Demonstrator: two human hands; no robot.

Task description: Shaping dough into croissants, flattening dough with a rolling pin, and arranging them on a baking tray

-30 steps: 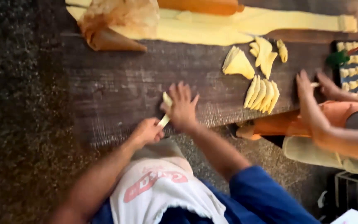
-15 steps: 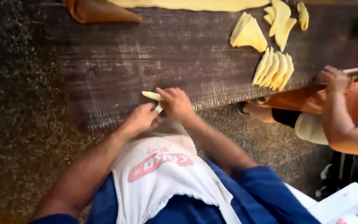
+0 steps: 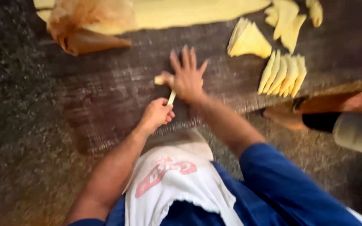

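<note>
A small piece of pale dough (image 3: 161, 79), half rolled, lies on the dark wooden board (image 3: 105, 96). My right hand (image 3: 186, 76) presses flat on its rolled end with fingers spread. My left hand (image 3: 156, 113) pinches the thin tail of the dough (image 3: 171, 98) near the board's front edge. Both hands touch the same piece.
Cut dough triangles lie in a fanned row (image 3: 282, 74) and a stack (image 3: 248, 40) to the right, more at the top right. A long dough sheet (image 3: 189, 11) and a brown piping bag (image 3: 86, 29) sit at the back. Another person's arm (image 3: 357, 102) is at the right.
My right hand has opened flat and pushed forward over the dough roll, while my left hand keeps hold of the tail. The view has shifted closer and to the right.
</note>
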